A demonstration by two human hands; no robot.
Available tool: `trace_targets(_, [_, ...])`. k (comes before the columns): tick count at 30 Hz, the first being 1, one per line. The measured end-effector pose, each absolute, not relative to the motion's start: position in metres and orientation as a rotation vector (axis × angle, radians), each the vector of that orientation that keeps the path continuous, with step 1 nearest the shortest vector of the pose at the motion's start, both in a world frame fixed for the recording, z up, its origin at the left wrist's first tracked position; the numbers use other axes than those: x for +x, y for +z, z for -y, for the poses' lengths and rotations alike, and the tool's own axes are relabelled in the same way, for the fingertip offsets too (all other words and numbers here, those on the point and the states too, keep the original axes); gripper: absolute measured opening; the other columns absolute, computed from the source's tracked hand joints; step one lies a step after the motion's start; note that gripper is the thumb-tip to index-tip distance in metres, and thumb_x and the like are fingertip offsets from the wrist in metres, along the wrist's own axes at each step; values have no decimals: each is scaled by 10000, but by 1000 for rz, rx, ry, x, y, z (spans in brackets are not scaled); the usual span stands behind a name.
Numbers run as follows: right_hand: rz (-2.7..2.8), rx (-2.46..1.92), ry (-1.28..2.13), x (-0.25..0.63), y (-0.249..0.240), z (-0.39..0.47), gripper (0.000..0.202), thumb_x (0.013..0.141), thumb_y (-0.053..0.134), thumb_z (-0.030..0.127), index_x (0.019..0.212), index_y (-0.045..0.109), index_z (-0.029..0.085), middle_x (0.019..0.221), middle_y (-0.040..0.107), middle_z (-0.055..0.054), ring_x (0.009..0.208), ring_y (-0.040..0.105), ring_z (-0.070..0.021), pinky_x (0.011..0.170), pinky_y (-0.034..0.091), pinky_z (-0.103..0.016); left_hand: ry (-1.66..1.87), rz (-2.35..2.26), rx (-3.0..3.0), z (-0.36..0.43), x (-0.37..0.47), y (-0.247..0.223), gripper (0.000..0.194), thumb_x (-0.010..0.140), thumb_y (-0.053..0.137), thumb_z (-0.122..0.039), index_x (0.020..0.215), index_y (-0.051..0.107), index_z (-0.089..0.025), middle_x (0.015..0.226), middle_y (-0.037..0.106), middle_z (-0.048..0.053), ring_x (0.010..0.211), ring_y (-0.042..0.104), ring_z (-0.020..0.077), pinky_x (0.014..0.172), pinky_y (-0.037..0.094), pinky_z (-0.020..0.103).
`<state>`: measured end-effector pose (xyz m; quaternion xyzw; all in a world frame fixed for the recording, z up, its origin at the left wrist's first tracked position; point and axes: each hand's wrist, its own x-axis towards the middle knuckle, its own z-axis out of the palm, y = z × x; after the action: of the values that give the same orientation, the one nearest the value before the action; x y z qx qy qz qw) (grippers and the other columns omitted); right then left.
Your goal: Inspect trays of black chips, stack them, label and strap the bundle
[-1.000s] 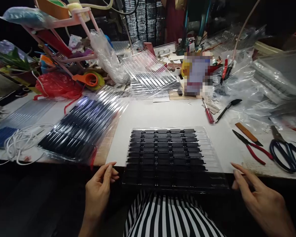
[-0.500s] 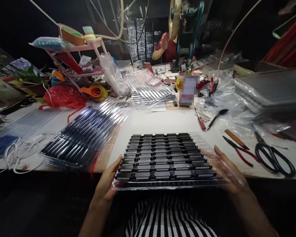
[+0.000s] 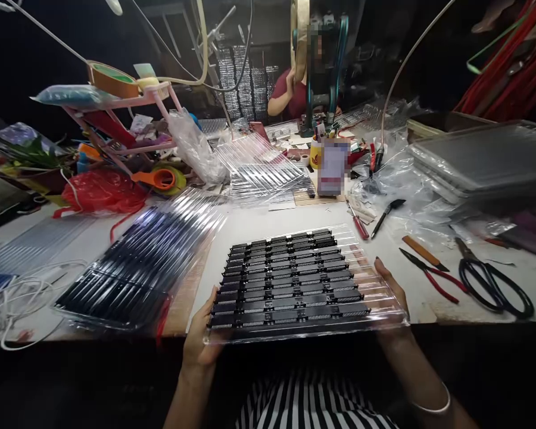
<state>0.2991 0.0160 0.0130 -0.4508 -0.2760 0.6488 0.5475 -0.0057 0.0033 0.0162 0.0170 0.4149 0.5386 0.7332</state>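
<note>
Between my hands, over the table's front edge, is a clear plastic tray (image 3: 384, 307) with rows of black pin-edged electronic parts (image 3: 286, 277) in it. The parts fill its left and middle; the right strip of the tray is bare, see-through plastic. My left hand (image 3: 204, 333) grips the tray's left front corner, fingers partly underneath. On the right side, my right hand (image 3: 390, 298) closes round the edge, its thumb up along the rim and its fingers showing through the plastic. The tray tilts slightly, its right front corner a little higher.
Left of the tray lies a stack of filled clear trays (image 3: 129, 274). Pliers (image 3: 433, 274), scissors (image 3: 495, 280), a screwdriver (image 3: 357, 220) and a black-handled knife (image 3: 386, 217) lie to the right. Behind stand a phone (image 3: 333, 167) and a green-framed machine (image 3: 326, 65), with a person (image 3: 288, 95) beyond.
My right hand has moved inward and now grips the tray's right edge. The tray has turned slightly, its right front corner rising. The view has shifted a little to the right.
</note>
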Motion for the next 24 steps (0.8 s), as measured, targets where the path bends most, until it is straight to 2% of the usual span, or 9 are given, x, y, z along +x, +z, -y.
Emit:
trace_targets(2, [652, -1067, 1537, 297, 7, -17, 601, 878, 231, 595, 1384, 359, 298, 1287, 552, -106, 1017, 618, -268, 774, 529, -494, 1184, -902, 9, -5, -5, 13, 371, 959, 305, -214, 1076, 645, -122, 751, 715, 54, 707, 691, 156, 737, 574, 294])
trace_targets(6, [623, -1118, 1521, 296, 1, -17, 591, 882, 234, 575, 1376, 389, 290, 1261, 568, -117, 1070, 587, -272, 810, 509, -509, 1258, -814, -126, -6, -5, 12, 426, 973, 258, -208, 885, 669, -137, 714, 702, 29, 666, 676, 111, 701, 567, 235])
trace_targets(9, [605, -1133, 1539, 297, -2, -17, 592, 883, 218, 586, 1385, 373, 313, 1310, 532, -105, 1093, 573, -275, 823, 501, -518, 1287, -752, -150, -7, -4, 13, 449, 980, 243, -258, 855, 662, -160, 708, 694, 18, 655, 666, 101, 672, 561, 215])
trace_targets(15, [723, -1210, 1568, 307, -7, -20, 570, 886, 209, 604, 1386, 347, 368, 1329, 524, -74, 1043, 605, -268, 822, 501, -526, 1322, -823, -147, -9, 3, 19, 393, 976, 270, -258, 1015, 646, -150, 751, 700, 20, 653, 662, 108, 629, 543, 202])
trace_targets(19, [622, -1294, 1597, 311, -1, -17, 629, 865, 200, 639, 1358, 423, 318, 1276, 565, -106, 1063, 594, -302, 824, 489, -557, 1289, -844, -63, -8, 9, 19, 387, 971, 291, -286, 1144, 597, -128, 752, 689, 40, 529, 618, 108, 608, 534, 234])
trace_targets(24, [475, -1290, 1560, 310, 4, -7, 709, 826, 195, 699, 1362, 430, 299, 1348, 498, -117, 1160, 526, -339, 875, 452, -595, 1291, -839, 1, -5, 12, 18, 443, 959, 308, -349, 1305, 484, -137, 946, 698, 96, 693, 669, 162, 731, 539, 309])
